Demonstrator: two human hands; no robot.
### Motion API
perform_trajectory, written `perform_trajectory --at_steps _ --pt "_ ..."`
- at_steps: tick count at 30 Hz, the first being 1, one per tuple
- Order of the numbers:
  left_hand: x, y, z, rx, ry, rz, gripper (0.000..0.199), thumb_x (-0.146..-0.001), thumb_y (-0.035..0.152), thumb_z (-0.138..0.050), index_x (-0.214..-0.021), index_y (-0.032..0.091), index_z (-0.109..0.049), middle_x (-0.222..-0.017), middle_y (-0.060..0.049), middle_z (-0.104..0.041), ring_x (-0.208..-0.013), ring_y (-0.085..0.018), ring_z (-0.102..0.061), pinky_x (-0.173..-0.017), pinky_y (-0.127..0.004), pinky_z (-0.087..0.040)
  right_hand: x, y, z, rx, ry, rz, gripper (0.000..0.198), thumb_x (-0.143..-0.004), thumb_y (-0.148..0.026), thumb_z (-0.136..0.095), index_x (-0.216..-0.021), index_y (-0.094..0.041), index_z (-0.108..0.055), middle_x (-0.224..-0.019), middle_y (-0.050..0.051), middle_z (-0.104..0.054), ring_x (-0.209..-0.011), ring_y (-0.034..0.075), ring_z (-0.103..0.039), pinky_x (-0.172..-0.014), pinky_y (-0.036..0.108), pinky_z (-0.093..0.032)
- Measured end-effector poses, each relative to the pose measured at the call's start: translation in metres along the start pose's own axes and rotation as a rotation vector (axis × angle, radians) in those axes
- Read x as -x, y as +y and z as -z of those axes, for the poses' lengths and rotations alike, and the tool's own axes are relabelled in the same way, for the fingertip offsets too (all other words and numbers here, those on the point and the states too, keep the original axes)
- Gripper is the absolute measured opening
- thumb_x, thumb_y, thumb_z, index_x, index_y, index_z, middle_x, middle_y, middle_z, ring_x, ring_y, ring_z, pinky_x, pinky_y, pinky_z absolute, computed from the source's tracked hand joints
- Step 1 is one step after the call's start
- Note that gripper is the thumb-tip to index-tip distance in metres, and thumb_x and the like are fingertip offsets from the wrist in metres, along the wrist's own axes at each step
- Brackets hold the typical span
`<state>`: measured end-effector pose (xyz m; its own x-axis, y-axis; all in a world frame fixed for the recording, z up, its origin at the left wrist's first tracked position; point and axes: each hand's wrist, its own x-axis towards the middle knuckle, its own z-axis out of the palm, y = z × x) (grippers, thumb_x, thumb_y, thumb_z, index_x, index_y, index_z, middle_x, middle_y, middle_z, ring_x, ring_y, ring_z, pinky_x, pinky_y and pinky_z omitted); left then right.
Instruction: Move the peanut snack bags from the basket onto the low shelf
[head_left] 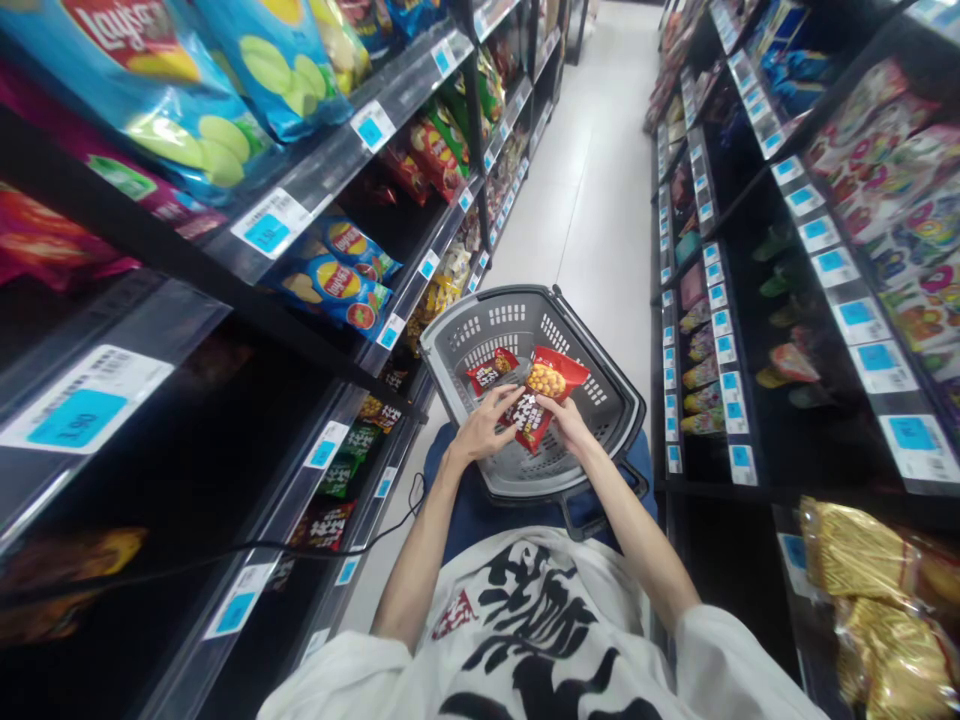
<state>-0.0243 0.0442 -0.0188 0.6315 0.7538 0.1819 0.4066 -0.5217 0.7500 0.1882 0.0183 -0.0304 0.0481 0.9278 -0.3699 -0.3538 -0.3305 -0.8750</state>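
A red snack packet (553, 378) with yellow, nut-like pieces pictured on it is held tilted over the grey shopping basket (501, 470). My left hand (484, 428) grips its left side, fingers bent against the wrapper. On its right edge, my right hand (568, 420) is closed with the thumb over the front. Deeper in the basket, a smaller-looking red packet (491, 371) lies near the far left wall. Between the two packets is a dark grey thing I cannot make out. The basket is in front of my knees.
Shelves of snacks line both sides, with blue Lay's chip bags (341, 285) on the left and gold-wrapped packs (862, 570) at lower right. A black cable (300, 549) crosses the left side. The pale tiled aisle floor (581, 170) runs ahead.
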Motion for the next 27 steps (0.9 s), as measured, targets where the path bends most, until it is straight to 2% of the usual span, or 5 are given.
perform_trajectory --at_steps 7,14,18,22,27 --pt "-0.004 -0.007 -0.01 -0.056 0.025 0.063 0.104 -0.08 0.047 -0.079 -0.164 0.021 -0.021 -0.155 -0.016 -0.04 -0.144 -0.033 -0.043 -0.119 -0.049 -0.04 0.0 0.002 0.001 -0.003 -0.164 -0.058 0.071 -0.058 -0.032 -0.094 -0.12 -0.022 -0.063 -0.118 0.006 -0.07 -0.089 0.02 -0.069 -0.06 0.025 -0.058" --pt "-0.003 -0.012 -0.004 0.162 0.022 0.009 0.094 -0.08 0.024 -0.075 -0.162 0.019 -0.029 -0.156 -0.015 -0.045 -0.142 -0.03 -0.048 -0.121 -0.046 -0.038 -0.003 0.007 0.001 0.089 -0.284 0.072 0.073 -0.05 -0.016 -0.094 -0.116 -0.019 -0.064 -0.119 0.006 -0.07 -0.106 0.021 -0.068 -0.099 0.035 -0.055" --pt "-0.001 -0.012 0.002 0.269 -0.029 0.057 0.093 -0.081 0.026 -0.076 -0.162 0.019 -0.029 -0.151 -0.014 -0.053 -0.133 -0.03 -0.057 -0.115 -0.046 -0.044 -0.003 0.002 -0.003 0.217 -0.273 0.108 0.071 -0.051 -0.022 -0.095 -0.115 -0.014 -0.065 -0.116 0.01 -0.072 -0.106 0.026 -0.069 -0.105 0.043 -0.051" --pt "0.001 -0.01 0.003 0.339 0.056 0.091 0.082 -0.09 0.035 -0.07 -0.161 0.017 -0.033 -0.147 -0.014 -0.056 -0.132 -0.03 -0.058 -0.115 -0.044 -0.044 0.0 -0.002 -0.006 0.161 -0.214 0.117 0.075 -0.056 -0.028 -0.094 -0.122 -0.017 -0.061 -0.121 0.01 -0.071 -0.11 0.027 -0.069 -0.105 0.043 -0.052" --pt "0.004 -0.011 0.0 0.444 0.07 0.182 0.085 -0.096 0.042 -0.061 -0.165 0.018 -0.017 -0.125 -0.013 -0.07 -0.085 -0.019 -0.073 -0.078 -0.031 -0.059 0.0 0.0 -0.008 0.074 -0.191 0.085 0.071 -0.061 -0.036 -0.092 -0.122 -0.021 -0.06 -0.126 0.008 -0.069 -0.112 0.026 -0.068 -0.102 0.041 -0.055"
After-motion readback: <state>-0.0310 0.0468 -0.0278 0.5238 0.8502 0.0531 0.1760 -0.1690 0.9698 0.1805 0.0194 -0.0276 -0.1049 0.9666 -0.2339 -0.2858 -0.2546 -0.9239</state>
